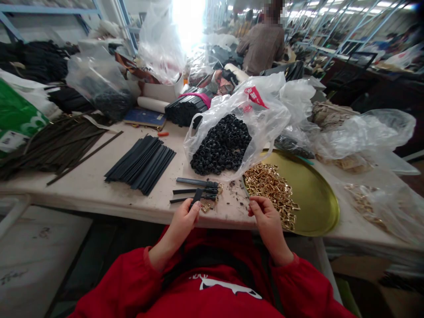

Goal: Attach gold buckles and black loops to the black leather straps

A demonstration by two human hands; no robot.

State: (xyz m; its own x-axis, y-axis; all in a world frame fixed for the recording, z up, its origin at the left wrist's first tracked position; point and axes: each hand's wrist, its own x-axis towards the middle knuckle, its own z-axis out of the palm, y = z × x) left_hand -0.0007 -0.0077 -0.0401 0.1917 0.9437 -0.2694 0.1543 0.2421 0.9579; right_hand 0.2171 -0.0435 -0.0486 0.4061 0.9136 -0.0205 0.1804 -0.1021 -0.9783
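My left hand (pixel 183 221) is closed on a short black strap (pixel 197 196) at the table's near edge, pinching its lower end. Just past it lie two or three finished black straps (pixel 195 182) with gold buckles (pixel 209 204) on their ends. My right hand (pixel 266 216) is curled, its fingertips pinched beside the pile of gold metal buckles (pixel 270 187) on a round brass tray (pixel 314 198); whatever it pinches is too small to make out. A clear plastic bag of small black loops (pixel 221 143) stands open behind.
A stack of black straps (pixel 142 163) lies left of centre, thin dark strips (pixel 56 145) further left. Plastic bags (pixel 361 132), bundles and boxes crowd the back of the table (pixel 99 194). A person in a brown top (pixel 261 44) sits beyond, back turned.
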